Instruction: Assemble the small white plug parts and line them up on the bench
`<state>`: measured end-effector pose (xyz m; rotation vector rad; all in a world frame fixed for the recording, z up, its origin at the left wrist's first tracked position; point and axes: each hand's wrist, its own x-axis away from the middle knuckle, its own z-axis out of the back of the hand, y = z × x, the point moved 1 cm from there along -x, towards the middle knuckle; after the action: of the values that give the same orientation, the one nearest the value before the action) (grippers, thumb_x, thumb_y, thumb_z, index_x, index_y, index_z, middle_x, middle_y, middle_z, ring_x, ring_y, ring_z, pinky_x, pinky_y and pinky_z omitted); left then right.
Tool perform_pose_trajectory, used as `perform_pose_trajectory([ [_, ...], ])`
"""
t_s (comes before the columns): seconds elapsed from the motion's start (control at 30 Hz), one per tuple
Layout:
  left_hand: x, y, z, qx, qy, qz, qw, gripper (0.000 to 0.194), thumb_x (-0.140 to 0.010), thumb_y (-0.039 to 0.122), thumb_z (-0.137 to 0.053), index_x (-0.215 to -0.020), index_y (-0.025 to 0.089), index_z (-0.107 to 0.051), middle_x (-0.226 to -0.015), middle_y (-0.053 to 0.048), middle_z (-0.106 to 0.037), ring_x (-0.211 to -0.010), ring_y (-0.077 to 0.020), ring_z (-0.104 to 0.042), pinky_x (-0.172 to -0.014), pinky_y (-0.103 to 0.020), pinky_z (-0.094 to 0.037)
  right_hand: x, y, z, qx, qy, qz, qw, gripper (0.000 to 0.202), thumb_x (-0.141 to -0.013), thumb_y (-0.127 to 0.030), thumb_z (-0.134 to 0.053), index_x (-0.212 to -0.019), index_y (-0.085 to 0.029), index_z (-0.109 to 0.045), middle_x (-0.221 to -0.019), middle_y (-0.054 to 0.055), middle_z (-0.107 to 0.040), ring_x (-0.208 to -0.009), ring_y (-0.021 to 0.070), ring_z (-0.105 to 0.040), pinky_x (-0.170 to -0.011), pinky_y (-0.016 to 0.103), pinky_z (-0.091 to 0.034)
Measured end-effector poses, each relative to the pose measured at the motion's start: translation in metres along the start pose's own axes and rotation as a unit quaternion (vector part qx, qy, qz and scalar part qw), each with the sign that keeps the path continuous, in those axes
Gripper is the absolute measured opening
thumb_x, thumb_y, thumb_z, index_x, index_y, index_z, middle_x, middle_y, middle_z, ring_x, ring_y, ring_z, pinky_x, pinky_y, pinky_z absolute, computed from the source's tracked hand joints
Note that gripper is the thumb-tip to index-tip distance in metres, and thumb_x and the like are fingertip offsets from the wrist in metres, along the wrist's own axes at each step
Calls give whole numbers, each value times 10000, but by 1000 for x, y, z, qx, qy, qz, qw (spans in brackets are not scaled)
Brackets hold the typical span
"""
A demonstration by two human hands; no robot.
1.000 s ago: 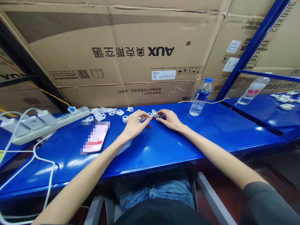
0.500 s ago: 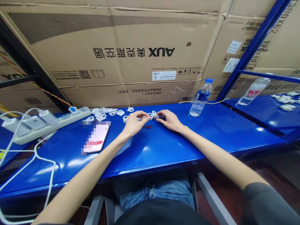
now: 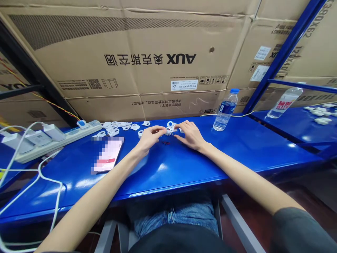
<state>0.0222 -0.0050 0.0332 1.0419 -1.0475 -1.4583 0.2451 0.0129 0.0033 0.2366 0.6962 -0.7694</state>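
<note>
And there, over the blue table (image 3: 184, 165), the left hand (image 3: 149, 137) pinched the white ringed piece (image 3: 171, 125), seemingly for steadiness, while the right hand (image 3: 194, 136) kept finger and thumb parted alongside, apparently for access.

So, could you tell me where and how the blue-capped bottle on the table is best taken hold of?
Probably with a full grip round the bottle at its blue label, coming from the near side. It stands upright, its body is rounded and wider than the cap, and the cardboard rises behind it.
</note>
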Motion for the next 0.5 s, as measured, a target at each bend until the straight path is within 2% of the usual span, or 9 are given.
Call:
perform_pose_trajectory([
  [0.17,0,-2,-1,26,-6,23,999,341,-744,479,-761,-968,224,-792,-1051,-62,-756,-979,-219,-604,-688,-285,-397,-1,-11,2,27,43,38,998,168,-1006,-322,-640,-1114,-193,-650,-1091,97,-760,-1045,278,-635,-874,413,-452],
  [0.5,2,5,-2,27,28,47,998,389,-721,468,-770,-1009,207,-779,-1081,-76,-753,-997,-225,-604,-688,-280,-397,0,-18,0,26,64,62,996,139,-1022,-331,-624,-1091,-214,-649,-1072,69,-763,-1016,255,-637,-849,404,-448],
])
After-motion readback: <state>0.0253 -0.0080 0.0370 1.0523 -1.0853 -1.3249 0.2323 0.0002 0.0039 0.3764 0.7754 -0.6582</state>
